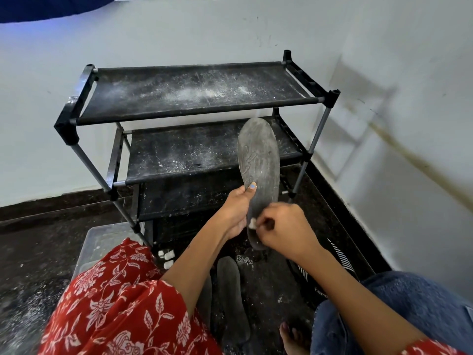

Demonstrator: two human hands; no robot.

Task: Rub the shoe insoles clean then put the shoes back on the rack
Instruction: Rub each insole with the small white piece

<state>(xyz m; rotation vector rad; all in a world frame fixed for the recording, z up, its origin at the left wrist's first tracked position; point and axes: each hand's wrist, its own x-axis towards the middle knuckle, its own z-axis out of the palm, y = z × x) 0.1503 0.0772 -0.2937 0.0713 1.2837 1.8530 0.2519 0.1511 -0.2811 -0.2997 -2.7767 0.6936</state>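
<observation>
Head view: a person sits on the floor before a shoe rack, both hands raised between the knees.
Left hand: its grip is curled round the left edge of a dark grey insole, thumb lying across the face, and holds it nearly upright with the toe end up.
Right hand: its grip pinches a small white eraser-like piece and presses it against the lower part of the held insole, near the heel.
Held insole: in the air in front of the rack's middle shelf, worn, with pale scuffs on its face.
Second insole: lies flat on the dark floor below the hands, between the knees, apart from the held one.
Rack: black, with fabric shelves on grey tubes, standing in the corner against a pale wall; top and middle shelves are dusted with white powder and crumbs.
Floor by the rack: a few small white pieces lie at the foot of the rack, and white crumbs are scattered around.
Clear plastic box: on the floor left of the rack's foot, partly behind the left knee.
Black-and-white striped thing: on the floor at the right, below the right forearm; cannot tell what it is.
Clothing: red floral fabric over the left leg, blue denim over the right.
</observation>
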